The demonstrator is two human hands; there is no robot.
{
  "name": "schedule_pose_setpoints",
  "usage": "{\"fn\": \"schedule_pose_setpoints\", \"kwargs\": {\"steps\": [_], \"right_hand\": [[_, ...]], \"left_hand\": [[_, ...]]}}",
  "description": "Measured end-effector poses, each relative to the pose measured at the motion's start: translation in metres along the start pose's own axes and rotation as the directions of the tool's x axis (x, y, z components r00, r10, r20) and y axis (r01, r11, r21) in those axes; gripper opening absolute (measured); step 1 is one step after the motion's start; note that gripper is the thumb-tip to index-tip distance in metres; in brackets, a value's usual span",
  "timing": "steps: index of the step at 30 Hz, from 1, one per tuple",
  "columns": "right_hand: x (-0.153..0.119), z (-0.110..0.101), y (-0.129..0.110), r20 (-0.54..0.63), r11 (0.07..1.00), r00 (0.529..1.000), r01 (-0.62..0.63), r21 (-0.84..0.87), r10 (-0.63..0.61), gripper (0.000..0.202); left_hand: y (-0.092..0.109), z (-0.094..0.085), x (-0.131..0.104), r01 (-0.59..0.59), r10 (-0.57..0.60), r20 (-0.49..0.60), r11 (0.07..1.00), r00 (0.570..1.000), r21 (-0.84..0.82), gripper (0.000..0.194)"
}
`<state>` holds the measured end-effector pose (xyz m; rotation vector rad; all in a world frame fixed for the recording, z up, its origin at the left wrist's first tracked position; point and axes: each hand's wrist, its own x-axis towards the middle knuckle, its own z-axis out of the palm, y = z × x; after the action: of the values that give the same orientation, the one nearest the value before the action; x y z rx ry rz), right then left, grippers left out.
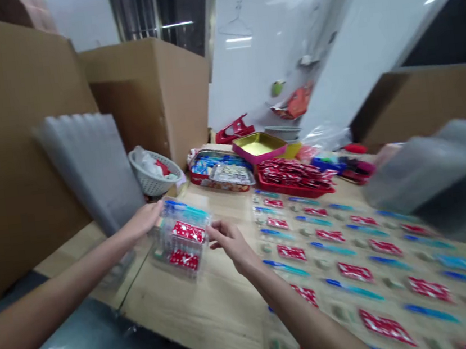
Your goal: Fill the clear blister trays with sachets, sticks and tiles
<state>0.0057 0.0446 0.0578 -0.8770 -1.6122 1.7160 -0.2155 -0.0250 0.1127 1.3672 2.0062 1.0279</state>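
Observation:
My left hand [145,218] grips the upper left edge of a stack of clear plastic cases [189,232]. Blue pens and red packets with white dots show through the plastic. The fingers of my right hand [228,242] are closed in a pinch at the stack's right edge. To the right, rows of similar clear cases lie spread over the wooden table [215,307], each with a blue pen [355,290], a red dotted packet [355,271] and a small greenish item that is too blurred to name.
Behind stand a tray of pens [219,165], a gold-lined tin [259,144], a red tray [293,177] piled with red packets, and a white basket [152,178]. Big cardboard boxes [118,69] and upright clear plastic stacks [91,163] flank the left; more blurred plastic [419,168] is stacked right.

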Motion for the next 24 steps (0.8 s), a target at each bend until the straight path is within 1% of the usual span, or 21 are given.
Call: {"fn": "schedule_pose_setpoints", "kwargs": {"steps": [1,3,5,9,12,15,18,21,24], "right_hand": [[-0.003,0.005,0.004,0.015,1.0,1.0,-0.001,-0.008,0.001,0.042],[-0.008,0.014,0.014,0.021,0.999,1.0,-0.002,-0.039,0.003,0.043],[-0.011,0.02,0.024,0.003,0.996,1.0,-0.001,-0.092,0.001,0.046],[-0.011,0.024,0.041,-0.069,0.977,0.997,0.014,-0.211,-0.029,0.048],[-0.009,0.023,0.047,-0.113,0.964,0.992,0.015,-0.267,-0.046,0.046],[-0.005,0.023,0.048,-0.126,0.964,0.991,0.003,-0.264,-0.038,0.045],[-0.002,0.025,0.048,-0.14,0.975,0.99,-0.056,-0.214,0.026,0.045],[-0.003,0.029,0.05,-0.161,0.98,0.981,-0.136,-0.148,0.112,0.045],[-0.009,0.031,0.053,-0.15,0.98,0.972,-0.192,-0.053,0.182,0.049]], "left_hand": [[-0.005,-0.003,-0.006,0.026,-0.025,-0.004,0.999,1.0,0.038,0.055],[-0.015,-0.005,-0.013,0.086,-0.08,-0.053,0.99,0.995,0.112,0.053],[-0.024,-0.002,-0.017,0.126,-0.114,-0.087,0.981,0.99,0.15,0.049],[-0.033,0.013,-0.018,0.157,-0.14,-0.118,0.977,0.983,0.147,0.041],[-0.038,0.022,-0.014,0.153,-0.14,-0.129,0.983,0.982,0.101,0.039],[-0.044,0.026,-0.008,0.155,-0.154,-0.123,0.988,0.98,-0.001,0.037],[-0.052,0.029,-0.001,0.167,-0.184,-0.098,0.972,0.978,-0.162,0.037],[-0.059,0.034,0.002,0.184,-0.212,-0.044,0.919,0.976,-0.347,0.043],[-0.062,0.038,0.001,0.206,-0.219,0.033,0.838,0.975,-0.505,0.052]]}}
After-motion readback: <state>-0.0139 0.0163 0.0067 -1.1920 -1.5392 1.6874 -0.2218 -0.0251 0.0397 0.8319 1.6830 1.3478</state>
